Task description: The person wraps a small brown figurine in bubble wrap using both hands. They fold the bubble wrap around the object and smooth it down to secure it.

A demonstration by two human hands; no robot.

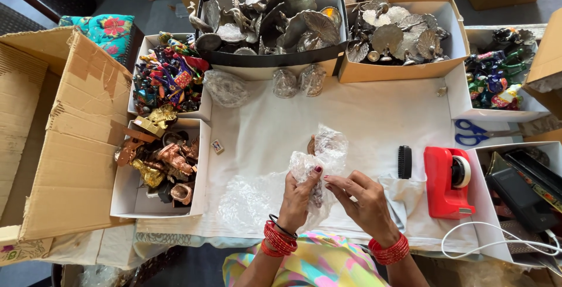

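My left hand (pixel 297 196) grips a small brown figurine (pixel 312 145) wrapped in clear bubble wrap (pixel 328 153), held just above the white cloth (pixel 374 117) on the table. My right hand (pixel 364 201) touches the lower edge of the wrap with its fingertips, fingers spread. Both wrists wear red bangles. Most of the figurine is hidden inside the plastic.
A red tape dispenser (pixel 446 181) and black brush (pixel 404 162) lie to the right, blue scissors (pixel 474 132) beyond. Boxes of metal leaf pieces (pixel 275 21), colourful figurines (pixel 167 76) and brass figurines (pixel 161 164) ring the cloth. An open cardboard box (pixel 70 135) stands left. Wrapped items (pixel 298 81) sit at the back.
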